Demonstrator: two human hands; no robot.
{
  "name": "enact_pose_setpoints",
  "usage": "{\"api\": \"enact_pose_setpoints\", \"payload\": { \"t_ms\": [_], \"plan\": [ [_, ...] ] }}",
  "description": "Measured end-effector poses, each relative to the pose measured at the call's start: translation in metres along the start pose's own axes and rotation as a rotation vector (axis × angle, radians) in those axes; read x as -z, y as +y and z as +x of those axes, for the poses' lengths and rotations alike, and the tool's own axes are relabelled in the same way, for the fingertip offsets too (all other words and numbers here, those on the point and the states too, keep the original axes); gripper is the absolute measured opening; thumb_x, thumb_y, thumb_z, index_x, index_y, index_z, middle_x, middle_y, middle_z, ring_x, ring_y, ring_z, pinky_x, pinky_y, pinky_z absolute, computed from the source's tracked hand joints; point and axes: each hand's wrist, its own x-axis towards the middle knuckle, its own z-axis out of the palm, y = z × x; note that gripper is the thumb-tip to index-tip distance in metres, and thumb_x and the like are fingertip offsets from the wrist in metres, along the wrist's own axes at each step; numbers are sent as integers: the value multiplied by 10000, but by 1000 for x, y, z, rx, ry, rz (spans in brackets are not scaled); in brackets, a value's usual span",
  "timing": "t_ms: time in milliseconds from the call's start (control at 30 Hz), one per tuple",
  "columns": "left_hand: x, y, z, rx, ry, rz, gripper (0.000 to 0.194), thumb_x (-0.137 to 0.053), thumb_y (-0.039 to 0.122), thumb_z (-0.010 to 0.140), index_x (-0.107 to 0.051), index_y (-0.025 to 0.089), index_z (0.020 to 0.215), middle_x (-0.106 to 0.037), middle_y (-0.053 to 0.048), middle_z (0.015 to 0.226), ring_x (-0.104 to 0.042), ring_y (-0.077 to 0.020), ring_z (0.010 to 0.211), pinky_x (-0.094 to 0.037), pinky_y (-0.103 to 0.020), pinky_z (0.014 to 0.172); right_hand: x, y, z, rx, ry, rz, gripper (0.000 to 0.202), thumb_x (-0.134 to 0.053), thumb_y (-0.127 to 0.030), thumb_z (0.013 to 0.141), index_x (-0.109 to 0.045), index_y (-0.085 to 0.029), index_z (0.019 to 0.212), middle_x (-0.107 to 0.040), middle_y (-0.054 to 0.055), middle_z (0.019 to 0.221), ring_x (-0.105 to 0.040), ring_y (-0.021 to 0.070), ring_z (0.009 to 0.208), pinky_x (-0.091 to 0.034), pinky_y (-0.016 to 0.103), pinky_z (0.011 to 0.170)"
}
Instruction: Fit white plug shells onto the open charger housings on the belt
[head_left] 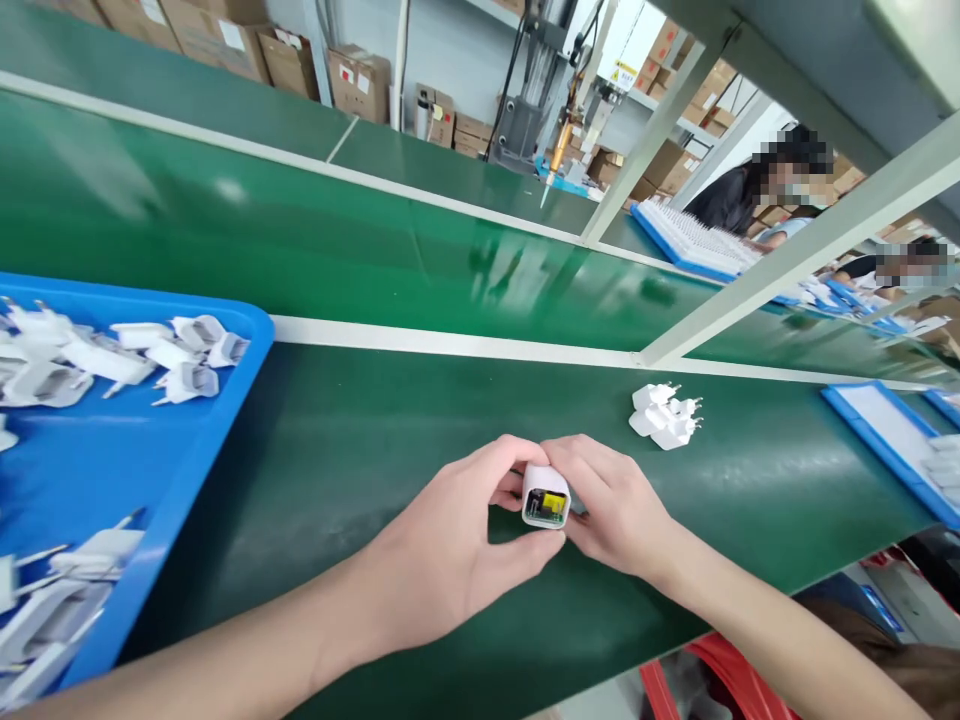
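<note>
Between my two hands is a white charger housing [535, 480], its open end turned toward me. A circuit board with a yellow component shows inside it. My left hand [469, 540] curves around the housing from the left, fingers on top and thumb at its lower edge. My right hand [611, 500] grips the same housing from the right, fingertips against its side; part of those fingers is hidden behind it. Beyond my right hand, a small cluster of white plug chargers [666, 415] with metal pins lies on the green work surface [405, 420].
At left a blue tray [187, 440] holds many loose white plug housings. Another blue tray [877, 430] is at the far right. A pale metal post [750, 285] slants across the bench. A machine with a pointed tip [555, 165] stands behind, and two people work at the right.
</note>
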Motion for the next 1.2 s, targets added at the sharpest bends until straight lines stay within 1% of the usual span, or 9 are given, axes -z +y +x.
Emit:
{"api": "enact_pose_setpoints", "payload": {
  "t_ms": [167,300,367,433,533,633,767,1000,1200],
  "plan": [
    [16,-4,-1,13,55,-127,248,-662,278,905,-534,243,1114,-680,16,1104,-689,-144,996,-570,-287,907,-9,10,28,132,29,-101,194,-549,-282,952,-577,-151,1092,-687,100,990,-611,223,837,-520,370,718],
    [23,-10,-1,69,63,-183,238,-659,262,908,-508,226,1088,-660,-11,1172,-694,-149,1030,-579,-287,920,-25,19,31,181,68,-97,285,-535,-367,980,-586,-145,1151,-687,118,1027,-620,226,852,-529,367,722],
    [23,-12,0,121,92,-155,293,-674,273,898,-479,235,1113,-659,-17,1191,-695,-154,1045,-582,-292,924,-36,22,27,200,147,-72,341,-511,-396,997,-572,-137,1211,-686,137,1054,-635,239,894,-548,377,752],
    [22,-13,2,177,86,-89,379,-689,292,884,-441,249,1167,-666,-24,1197,-701,-161,1030,-590,-309,908,-45,24,22,231,234,-16,377,-491,-407,1010,-553,-130,1259,-686,149,1068,-648,250,949,-567,390,806],
    [20,-15,5,224,26,57,410,-660,314,898,-397,262,1208,-682,-36,1192,-705,-181,1019,-591,-355,902,-53,27,17,250,259,101,414,-484,-452,1020,-557,-121,1258,-694,150,1054,-654,254,993,-574,396,855],
    [17,-17,7,213,7,157,353,-618,308,926,-388,265,1190,-691,-42,1193,-692,-193,1075,-576,-378,941,-55,31,14,264,263,130,432,-481,-487,1019,-585,-114,1210,-701,147,1023,-661,249,971,-578,379,804],
    [11,-22,8,197,9,182,268,-587,316,952,-405,264,1142,-693,-47,1192,-682,-193,1110,-571,-365,958,-54,36,12,315,307,78,391,-516,-454,1008,-619,-106,1153,-707,141,974,-670,231,894,-577,352,730],
    [6,-28,9,243,-17,317,219,-530,381,976,-397,265,1106,-702,-66,1170,-702,-235,1051,-574,-409,893,-51,37,10,352,278,29,408,-473,-439,1030,-642,-74,1093,-711,138,923,-650,213,805,-593,349,727],
    [1,-32,0,298,13,429,183,-454,412,1006,-407,259,1094,-704,-69,1086,-719,-260,999,-566,-406,838,-51,35,11,371,240,-7,362,-446,-396,1041,-650,-105,1107,-710,121,926,-648,204,787,-595,343,707]
  ]
}}
